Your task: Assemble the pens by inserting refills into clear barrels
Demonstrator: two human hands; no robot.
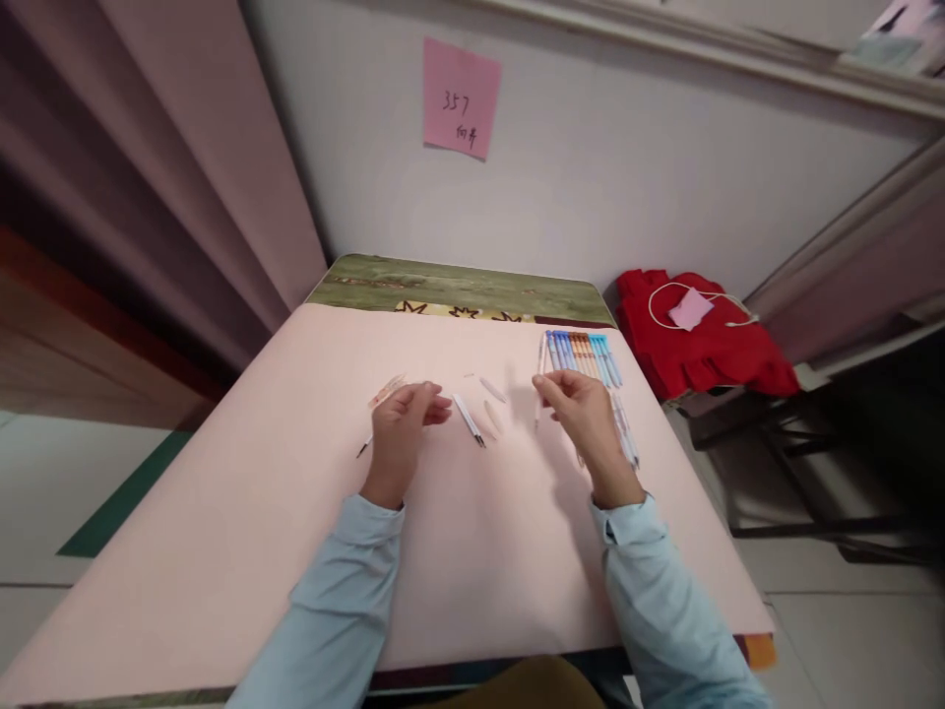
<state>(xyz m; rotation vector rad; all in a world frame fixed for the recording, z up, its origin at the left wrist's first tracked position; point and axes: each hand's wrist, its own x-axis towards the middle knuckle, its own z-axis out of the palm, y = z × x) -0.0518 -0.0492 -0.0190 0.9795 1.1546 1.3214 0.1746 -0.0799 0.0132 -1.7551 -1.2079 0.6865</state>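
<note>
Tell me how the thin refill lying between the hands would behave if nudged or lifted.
The refill is a thin round rod, so it would probably roll sideways on the flat pink cover if nudged. Being so slim, it is likely very light and may flex a little. Its dark tip looks fine, perhaps delicate.

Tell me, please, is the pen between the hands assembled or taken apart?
Taken apart: a bare refill lies on the pink table cover, with separate pale barrel pieces beside it.
</note>
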